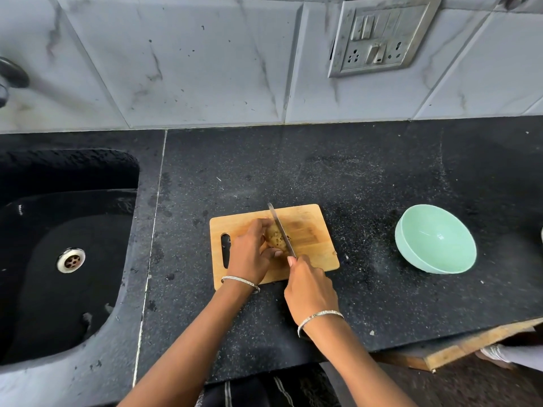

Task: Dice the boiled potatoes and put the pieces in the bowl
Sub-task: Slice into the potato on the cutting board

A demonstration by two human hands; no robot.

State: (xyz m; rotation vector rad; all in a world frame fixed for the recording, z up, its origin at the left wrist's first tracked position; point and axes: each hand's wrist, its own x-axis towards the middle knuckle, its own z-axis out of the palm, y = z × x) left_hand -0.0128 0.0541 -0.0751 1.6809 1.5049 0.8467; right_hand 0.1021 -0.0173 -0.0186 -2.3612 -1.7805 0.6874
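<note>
At centre frame, on a wooden cutting board [314,227], the left hand [249,251] curls over a boiled potato [274,238], pinning it. The right hand [308,289] grips a knife [280,227], its blade lying across the potato just right of the left fingers [258,226]. An empty mint-green bowl [435,230] sits at right.

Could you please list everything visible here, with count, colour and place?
potato: one, brown-skinned, on the cutting board, under the knife
knife: one, steel blade, across the potato
cutting board: one, light wood, on the counter
bowl: one, mint green, right of the board, empty
counter: one, black speckled
sink: one, black, at left
switch panel: one, grey, on the tiled wall
left hand: one, holds the potato
right hand: one, grips the knife
</note>
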